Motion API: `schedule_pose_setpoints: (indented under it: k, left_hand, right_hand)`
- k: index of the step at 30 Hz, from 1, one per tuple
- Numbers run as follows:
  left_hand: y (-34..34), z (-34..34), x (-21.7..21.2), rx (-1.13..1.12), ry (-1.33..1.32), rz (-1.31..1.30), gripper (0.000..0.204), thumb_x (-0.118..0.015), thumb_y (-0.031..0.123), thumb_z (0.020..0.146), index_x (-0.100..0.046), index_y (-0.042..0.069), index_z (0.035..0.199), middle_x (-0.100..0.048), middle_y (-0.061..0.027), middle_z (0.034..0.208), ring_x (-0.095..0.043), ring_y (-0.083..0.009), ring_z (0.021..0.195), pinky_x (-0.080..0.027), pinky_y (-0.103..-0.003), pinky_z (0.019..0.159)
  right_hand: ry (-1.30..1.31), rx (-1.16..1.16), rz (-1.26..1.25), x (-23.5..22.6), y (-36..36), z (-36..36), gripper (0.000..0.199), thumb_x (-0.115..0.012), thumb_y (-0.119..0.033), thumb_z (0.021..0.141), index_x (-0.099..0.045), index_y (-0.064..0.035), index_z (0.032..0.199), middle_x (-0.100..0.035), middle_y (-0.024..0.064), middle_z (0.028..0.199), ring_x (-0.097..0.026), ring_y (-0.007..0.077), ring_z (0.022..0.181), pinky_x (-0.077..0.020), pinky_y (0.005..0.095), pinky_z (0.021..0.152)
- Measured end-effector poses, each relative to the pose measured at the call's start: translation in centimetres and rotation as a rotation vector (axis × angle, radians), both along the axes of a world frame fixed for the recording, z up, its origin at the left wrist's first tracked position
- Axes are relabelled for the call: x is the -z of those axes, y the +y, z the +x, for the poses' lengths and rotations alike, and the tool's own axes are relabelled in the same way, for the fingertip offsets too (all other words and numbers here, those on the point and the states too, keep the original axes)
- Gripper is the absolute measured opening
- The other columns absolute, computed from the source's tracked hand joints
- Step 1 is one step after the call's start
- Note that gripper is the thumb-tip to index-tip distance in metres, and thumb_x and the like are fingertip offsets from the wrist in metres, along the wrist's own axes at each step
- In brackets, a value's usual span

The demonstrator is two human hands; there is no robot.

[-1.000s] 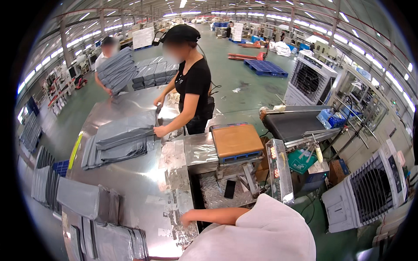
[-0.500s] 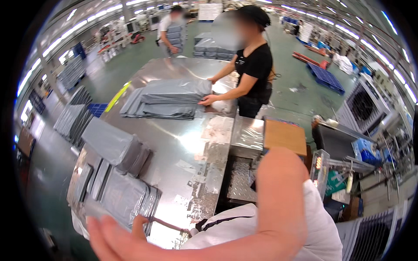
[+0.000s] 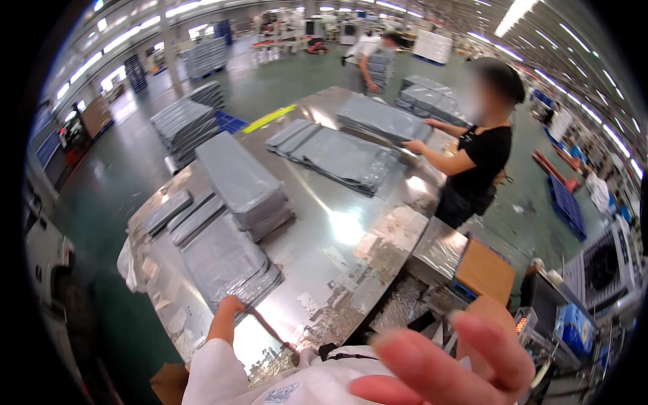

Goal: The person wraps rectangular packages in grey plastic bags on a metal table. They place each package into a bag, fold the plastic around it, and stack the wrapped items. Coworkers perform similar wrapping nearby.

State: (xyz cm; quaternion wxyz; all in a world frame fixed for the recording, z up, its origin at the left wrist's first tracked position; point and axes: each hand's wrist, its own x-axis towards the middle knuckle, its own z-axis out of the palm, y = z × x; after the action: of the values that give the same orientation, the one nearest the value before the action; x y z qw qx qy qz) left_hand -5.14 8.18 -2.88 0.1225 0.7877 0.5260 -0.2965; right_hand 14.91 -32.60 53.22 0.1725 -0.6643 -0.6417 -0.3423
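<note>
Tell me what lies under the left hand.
The left hand rests on the near edge of a stack of grey plastic bags, which lies on the shiny metal table. The fingertips are hidden against the stack, so any grip is unclear.

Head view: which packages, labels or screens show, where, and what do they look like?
Near stack of grey bags: flat, glossy, at table's near edge; left hand touches it.
Tall grey stack: oblong, behind it.
Spread grey bags: table centre.
Brown box: flat top, right of table.
Small display: red digits, lower right.
</note>
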Motion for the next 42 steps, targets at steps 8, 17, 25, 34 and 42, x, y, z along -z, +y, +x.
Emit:
schedule_pose_setpoints:
  k: [8,17,25,34,42]
  left_hand:
    - [-0.1,0.5,-1.0,0.044,0.067,-0.044,0.039,-0.063,0.028,0.055,-0.064,0.011,0.090,-0.061,-0.0076,0.097,-0.058,-0.0215,0.091,-0.046,-0.030,0.077]
    - [0.2,0.6,-0.8,0.039,0.012,-0.067,0.047,-0.070,0.034,0.051,-0.064,0.008,0.090,-0.062,-0.0099,0.095,-0.059,-0.0238,0.089,-0.047,-0.032,0.076]
    - [-0.2,3.3,-1.5,0.061,0.045,-0.051,0.046,-0.068,0.031,0.051,-0.063,0.010,0.092,-0.061,-0.0092,0.098,-0.058,-0.0225,0.091,-0.046,-0.031,0.078]
    - [-0.3,3.6,-0.5,0.136,0.016,-0.128,0.055,-0.067,0.026,0.050,-0.059,0.004,0.100,-0.056,-0.0172,0.104,-0.054,-0.0253,0.100,-0.043,-0.032,0.084]
    - [0.8,-0.7,0.7,0.041,0.032,-0.071,0.055,-0.069,0.027,0.049,-0.059,-0.003,0.094,-0.057,-0.0209,0.100,-0.054,-0.0284,0.098,-0.044,-0.033,0.082]
  right_hand:
    - [-0.707,-0.303,0.442,2.8,-3.6,4.8,0.018,-0.039,-0.031,0.087,-0.052,-0.0191,0.093,-0.051,-0.0090,0.092,-0.050,0.0079,0.084,-0.0369,0.0240,0.064]
    - [0.297,-0.986,1.204,10.5,-1.3,6.8,0.012,-0.044,-0.017,0.075,-0.048,-0.0062,0.072,-0.046,0.0052,0.070,-0.043,0.0154,0.065,-0.0337,0.0252,0.054]
    - [1.502,-0.039,0.875,31.6,0.5,21.9,0.023,-0.048,-0.018,0.085,-0.049,-0.0019,0.103,-0.056,0.0034,0.084,-0.048,0.0061,0.066,-0.0360,0.0171,0.054]
    - [1.315,0.824,1.573,55.2,-13.5,35.4,0.040,-0.058,-0.009,0.073,-0.038,0.0014,0.106,-0.053,0.0099,0.081,-0.053,0.0192,0.067,-0.0436,0.0289,0.064]
    - [1.308,1.429,1.448,50.3,-16.9,35.0,0.043,-0.057,-0.010,0.074,-0.037,0.0030,0.109,-0.042,0.0226,0.105,-0.049,0.0325,0.088,-0.0401,0.0389,0.077]
